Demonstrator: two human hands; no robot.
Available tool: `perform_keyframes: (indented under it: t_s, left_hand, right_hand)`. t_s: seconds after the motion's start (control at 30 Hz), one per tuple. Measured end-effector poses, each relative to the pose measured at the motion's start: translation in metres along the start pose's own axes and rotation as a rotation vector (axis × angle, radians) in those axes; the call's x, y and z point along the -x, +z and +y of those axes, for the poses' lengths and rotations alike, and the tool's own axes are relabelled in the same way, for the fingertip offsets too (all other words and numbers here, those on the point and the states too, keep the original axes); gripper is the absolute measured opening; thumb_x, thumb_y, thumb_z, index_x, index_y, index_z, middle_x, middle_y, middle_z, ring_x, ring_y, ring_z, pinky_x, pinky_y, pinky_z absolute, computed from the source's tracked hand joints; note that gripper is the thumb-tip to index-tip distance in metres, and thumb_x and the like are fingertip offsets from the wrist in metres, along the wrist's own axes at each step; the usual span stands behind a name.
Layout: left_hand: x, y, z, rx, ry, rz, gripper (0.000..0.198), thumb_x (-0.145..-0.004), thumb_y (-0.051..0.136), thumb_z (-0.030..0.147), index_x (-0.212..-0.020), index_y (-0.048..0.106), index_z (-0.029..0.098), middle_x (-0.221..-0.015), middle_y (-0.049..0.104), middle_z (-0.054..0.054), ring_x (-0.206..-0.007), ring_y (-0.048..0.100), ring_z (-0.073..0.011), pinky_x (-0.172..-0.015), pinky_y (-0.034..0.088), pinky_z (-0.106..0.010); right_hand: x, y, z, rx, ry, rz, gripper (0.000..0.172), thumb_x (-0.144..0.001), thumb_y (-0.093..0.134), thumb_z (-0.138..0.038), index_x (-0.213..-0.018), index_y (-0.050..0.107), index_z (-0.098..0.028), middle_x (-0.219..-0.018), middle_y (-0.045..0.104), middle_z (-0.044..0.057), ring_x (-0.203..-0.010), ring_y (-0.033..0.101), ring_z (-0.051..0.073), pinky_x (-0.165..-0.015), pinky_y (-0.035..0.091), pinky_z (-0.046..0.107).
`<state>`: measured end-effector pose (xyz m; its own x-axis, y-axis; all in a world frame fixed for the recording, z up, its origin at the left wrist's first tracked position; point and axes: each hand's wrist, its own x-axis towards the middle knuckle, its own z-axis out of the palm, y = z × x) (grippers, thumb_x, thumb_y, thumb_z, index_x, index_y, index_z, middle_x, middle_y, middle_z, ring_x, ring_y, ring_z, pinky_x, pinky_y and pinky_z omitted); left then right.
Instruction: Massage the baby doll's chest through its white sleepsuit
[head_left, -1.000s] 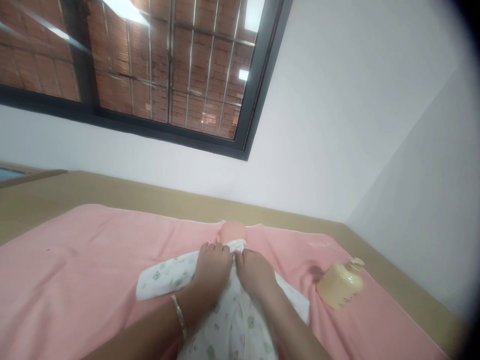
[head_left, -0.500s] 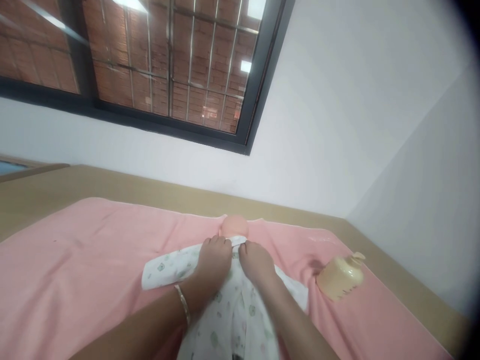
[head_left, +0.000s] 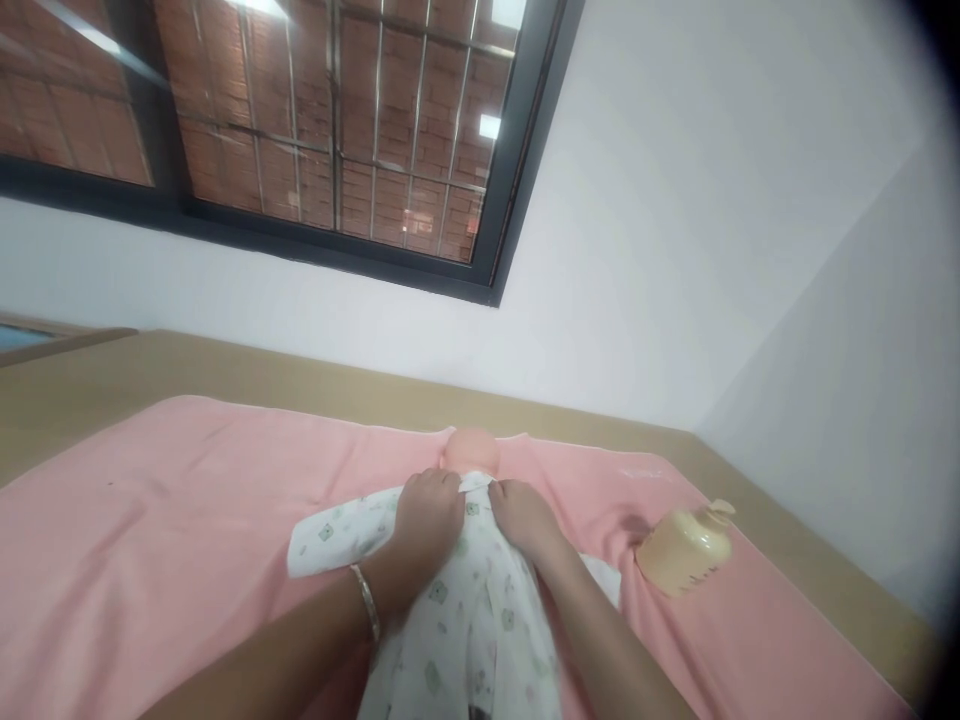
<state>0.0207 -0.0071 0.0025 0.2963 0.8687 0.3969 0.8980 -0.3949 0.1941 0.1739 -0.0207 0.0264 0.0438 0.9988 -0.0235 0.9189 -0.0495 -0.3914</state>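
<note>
Bottle (head_left: pixel 684 553) on cloth (head_left: pixel 195 510) near garment (head_left: pixel 487 610)

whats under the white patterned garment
The garment lies over pink cloth, which shows on both sides. A smooth, rounded pinkish thing shows just beyond its collar. Anything beneath the garment's body is covered and cannot be seen.

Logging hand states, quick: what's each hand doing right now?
Left hand: closed, holding the printed white garment.
Right hand: closed, holding that printed white garment too.
</note>
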Motion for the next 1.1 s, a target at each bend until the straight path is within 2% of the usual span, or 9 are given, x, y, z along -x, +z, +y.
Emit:
perform_keyframes:
  t_s: [0.1, 0.2, 0.33, 0.47, 0.57, 0.67, 0.8, 0.9, 1.1]
  left_hand:
    - [-0.002, -0.001, -0.004, 0.095, -0.111, -0.036, 0.029, -0.088, 0.036, 0.03, -0.077, 0.06, 0.017, -0.081, 0.064, -0.007, -0.075, 0.056, -0.0204, -0.068, 0.037, -0.032]
    - [-0.003, -0.003, -0.01, 0.209, -0.167, -0.139, 0.037, -0.09, 0.033, 0.039, -0.072, 0.058, 0.019, -0.075, 0.064, -0.005, -0.066, 0.055, -0.0181, -0.061, 0.035, -0.029]
    - [0.001, -0.001, -0.008, 0.119, -0.037, -0.012, 0.035, -0.091, 0.031, 0.029, -0.07, 0.057, 0.018, -0.074, 0.063, -0.005, -0.07, 0.054, -0.0192, -0.065, 0.035, -0.031]
    - [0.004, 0.003, -0.002, 0.055, 0.086, 0.077, 0.027, -0.087, 0.035, 0.019, -0.075, 0.059, 0.017, -0.08, 0.063, -0.006, -0.08, 0.054, -0.0207, -0.074, 0.036, -0.033]
    - [0.001, 0.004, -0.005, 0.127, -0.055, 0.029, 0.028, -0.089, 0.036, 0.028, -0.075, 0.059, 0.018, -0.08, 0.063, -0.006, -0.078, 0.054, -0.0202, -0.072, 0.037, -0.032]
    - [-0.002, 0.004, -0.01, 0.203, -0.134, -0.083, 0.034, -0.09, 0.034, 0.035, -0.072, 0.058, 0.019, -0.076, 0.063, -0.005, -0.07, 0.055, -0.0186, -0.064, 0.037, -0.03]
    - [-0.002, 0.002, -0.008, 0.112, -0.008, -0.008, 0.034, -0.091, 0.031, 0.03, -0.069, 0.056, 0.018, -0.073, 0.061, -0.006, -0.07, 0.053, -0.0192, -0.066, 0.036, -0.031]
    - [0.001, 0.004, -0.003, 0.065, 0.121, 0.069, 0.031, -0.089, 0.031, 0.021, -0.074, 0.058, 0.018, -0.078, 0.061, -0.007, -0.078, 0.053, -0.0206, -0.073, 0.037, -0.033]
    - [-0.003, 0.006, -0.009, 0.211, -0.092, -0.048, 0.031, -0.089, 0.035, 0.036, -0.082, 0.06, 0.018, -0.084, 0.064, -0.007, -0.079, 0.056, -0.0206, -0.073, 0.039, -0.033]
  right_hand:
    - [-0.002, -0.002, 0.004, -0.015, 0.018, -0.019, 0.052, -0.093, 0.02, -0.038, -0.085, 0.066, -0.013, -0.091, 0.066, 0.014, -0.078, 0.059, 0.02, -0.063, 0.036, 0.027]
    - [0.013, 0.001, -0.007, 0.088, -0.031, 0.084, 0.044, -0.092, 0.026, -0.034, -0.086, 0.065, -0.015, -0.088, 0.066, 0.013, -0.076, 0.058, 0.02, -0.063, 0.034, 0.027]
    - [0.022, 0.005, -0.015, 0.115, -0.107, 0.141, 0.037, -0.091, 0.031, -0.033, -0.09, 0.064, -0.016, -0.091, 0.066, 0.012, -0.079, 0.058, 0.019, -0.064, 0.034, 0.026]
    - [0.003, 0.001, 0.0, 0.005, -0.007, 0.004, 0.054, -0.095, 0.02, -0.041, -0.089, 0.066, -0.013, -0.092, 0.066, 0.015, -0.08, 0.059, 0.02, -0.065, 0.035, 0.026]
    - [-0.002, -0.003, 0.008, -0.067, 0.02, -0.057, 0.059, -0.095, 0.016, -0.044, -0.091, 0.066, -0.012, -0.096, 0.066, 0.016, -0.082, 0.06, 0.02, -0.068, 0.037, 0.027]
    - [0.011, -0.003, -0.001, 0.025, -0.038, 0.011, 0.05, -0.095, 0.022, -0.04, -0.093, 0.064, -0.014, -0.095, 0.066, 0.014, -0.083, 0.059, 0.021, -0.069, 0.036, 0.028]
    - [0.024, 0.001, -0.017, 0.126, -0.095, 0.103, 0.041, -0.094, 0.028, -0.039, -0.093, 0.062, -0.016, -0.095, 0.065, 0.012, -0.085, 0.058, 0.021, -0.069, 0.036, 0.028]
    - [0.013, 0.0, -0.011, 0.092, -0.034, 0.038, 0.05, -0.095, 0.02, -0.04, -0.095, 0.064, -0.015, -0.094, 0.066, 0.013, -0.084, 0.059, 0.021, -0.069, 0.036, 0.028]
    - [0.001, -0.006, 0.007, -0.119, -0.025, -0.098, 0.06, -0.095, 0.015, -0.045, -0.099, 0.065, -0.013, -0.102, 0.065, 0.014, -0.087, 0.059, 0.02, -0.07, 0.037, 0.026]
